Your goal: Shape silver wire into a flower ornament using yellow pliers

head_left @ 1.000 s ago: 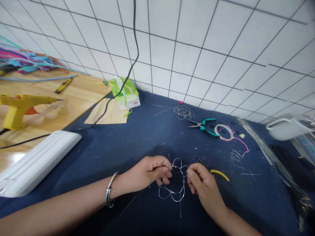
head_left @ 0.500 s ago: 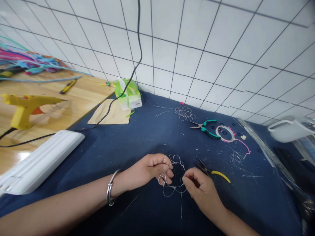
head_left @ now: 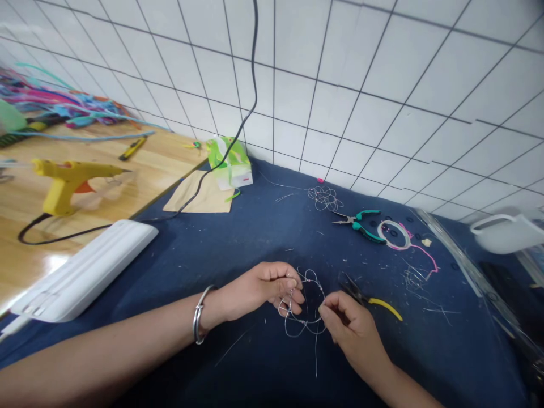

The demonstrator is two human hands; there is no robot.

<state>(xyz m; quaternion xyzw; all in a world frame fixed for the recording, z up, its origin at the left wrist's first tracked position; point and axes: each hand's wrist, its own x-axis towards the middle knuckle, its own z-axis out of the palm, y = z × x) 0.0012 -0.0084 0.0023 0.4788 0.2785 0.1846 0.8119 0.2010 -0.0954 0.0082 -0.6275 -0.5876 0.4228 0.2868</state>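
Note:
A thin silver wire ring with looped petals and small pink beads [head_left: 304, 323] is held between both hands above the dark blue cloth. My left hand [head_left: 267, 288], with a silver bangle at the wrist, pinches the ring's left side, some loops lying over its fingers. On the opposite side my right hand [head_left: 348, 320] grips the wire between thumb and forefinger. A loose wire end hangs down below the ring. Just beyond my right hand lie pliers with a yellow handle [head_left: 385, 306], partly hidden by that hand.
Farther back lie another looped wire piece [head_left: 325, 198], green-handled pliers [head_left: 361, 224] and a white ring-shaped spool [head_left: 394, 235]. Wire scraps [head_left: 416, 277] are strewn at right. At left are a white power strip [head_left: 91, 269], a yellow glue gun [head_left: 70, 178] and a black cable [head_left: 255, 73].
The view has turned slightly, so the surroundings sit a little farther right. Both hands keep their pinch on the wire ring, with hardly any change in pose.

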